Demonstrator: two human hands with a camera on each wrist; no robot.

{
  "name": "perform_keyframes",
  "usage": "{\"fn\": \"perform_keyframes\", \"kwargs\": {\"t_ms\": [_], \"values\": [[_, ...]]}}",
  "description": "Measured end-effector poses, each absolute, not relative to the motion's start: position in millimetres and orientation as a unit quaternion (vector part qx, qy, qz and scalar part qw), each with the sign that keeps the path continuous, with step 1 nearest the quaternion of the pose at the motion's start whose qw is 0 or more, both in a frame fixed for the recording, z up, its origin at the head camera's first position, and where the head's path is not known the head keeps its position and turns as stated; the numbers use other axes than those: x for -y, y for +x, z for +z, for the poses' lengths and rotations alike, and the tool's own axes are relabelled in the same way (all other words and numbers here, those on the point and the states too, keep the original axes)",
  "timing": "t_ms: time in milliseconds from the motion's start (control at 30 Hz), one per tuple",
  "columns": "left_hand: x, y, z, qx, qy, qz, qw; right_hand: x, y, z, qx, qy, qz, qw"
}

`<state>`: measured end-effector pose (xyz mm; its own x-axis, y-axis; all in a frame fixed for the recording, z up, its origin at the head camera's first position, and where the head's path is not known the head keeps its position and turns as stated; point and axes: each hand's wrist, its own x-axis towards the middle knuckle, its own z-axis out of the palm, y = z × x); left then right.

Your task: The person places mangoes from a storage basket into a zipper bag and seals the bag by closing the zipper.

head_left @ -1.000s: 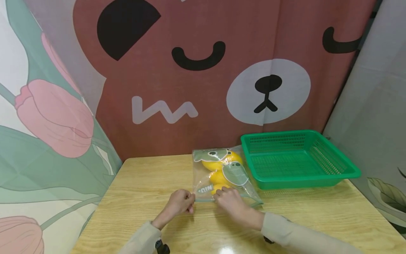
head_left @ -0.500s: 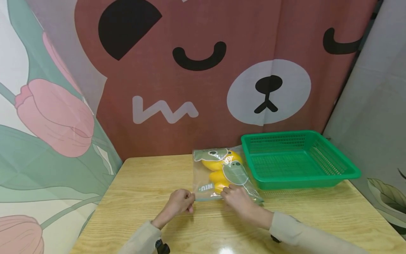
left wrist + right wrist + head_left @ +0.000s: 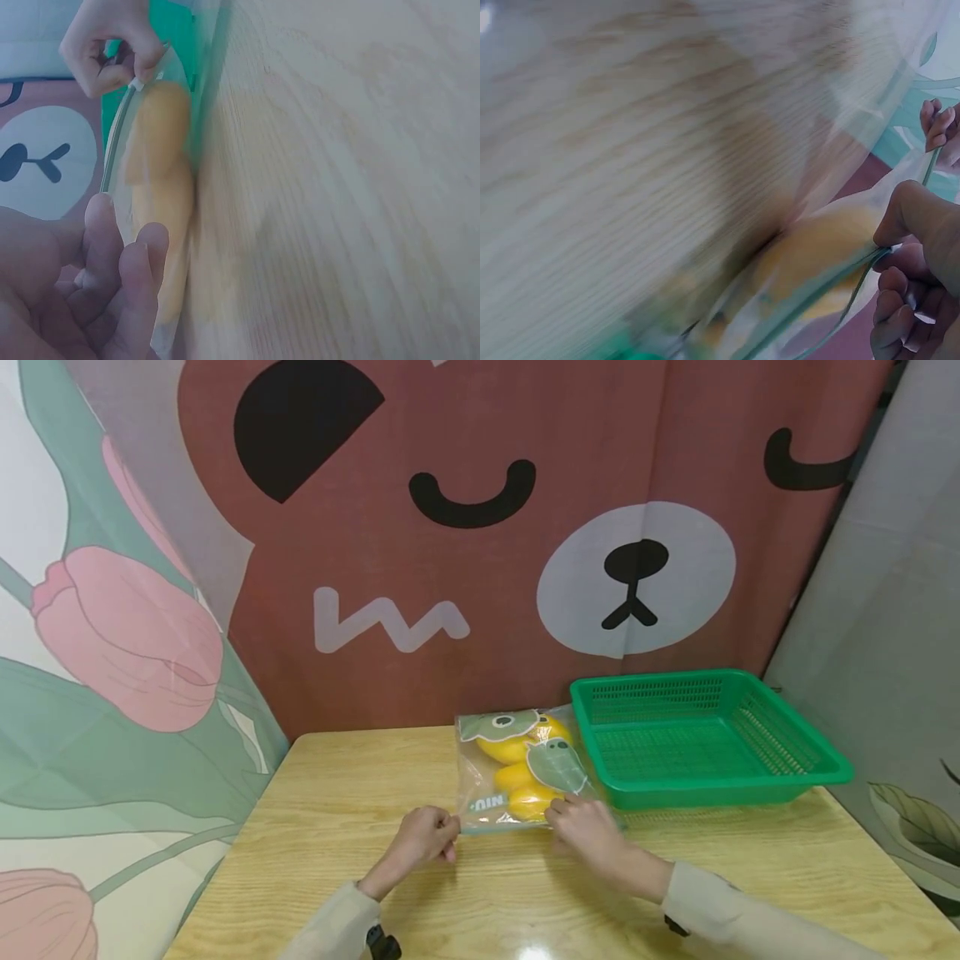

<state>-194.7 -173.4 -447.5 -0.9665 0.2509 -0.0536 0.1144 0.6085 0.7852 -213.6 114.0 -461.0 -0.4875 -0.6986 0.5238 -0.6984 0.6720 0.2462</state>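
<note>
A clear plastic zip bag point(image 3: 480, 777) with cartoon prints lies on the table, its mouth edge towards me. Inside are several yellow, rounded, fruit-like pieces point(image 3: 528, 802). My left hand point(image 3: 423, 837) pinches the bag's near left corner. Further right along the same edge, my right hand point(image 3: 588, 833) pinches the green zip strip point(image 3: 810, 304) between thumb and finger. In the right wrist view, the strip's two edges stand apart on one side of the right hand and run together towards the left hand. A small white piece point(image 3: 136, 84) shows at the right fingertips in the left wrist view.
A green perforated plastic basket point(image 3: 720, 789) stands at the back right, close beside the bag. The wooden table point(image 3: 337, 793) reaches back to a curtain point(image 3: 375, 693) with a bear print. Grey fabric point(image 3: 885, 635) hangs on the right.
My right hand has slid rightward along the bag's mouth edge, away from the left hand. The left hand keeps its place at the corner.
</note>
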Motion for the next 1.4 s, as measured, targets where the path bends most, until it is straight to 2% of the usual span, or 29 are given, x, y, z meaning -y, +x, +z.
{"fn": "perform_keyframes", "kwargs": {"t_ms": [200, 833, 1133, 1400], "values": [[179, -194, -445, -0.894, 0.103, 0.430, 0.079, -128, -218, -462, 0.844, 0.405, 0.009, 0.352], [182, -191, -447, -0.894, 0.119, 0.423, 0.085, -164, -216, -465, 0.870, 0.386, -0.011, 0.307], [182, -192, -450, -0.896, 0.120, 0.421, 0.080, -172, -210, -468, 0.879, 0.360, -0.021, 0.311], [182, -194, -449, -0.897, 0.107, 0.418, 0.095, -178, -209, -467, 0.880, 0.358, -0.014, 0.313]]}}
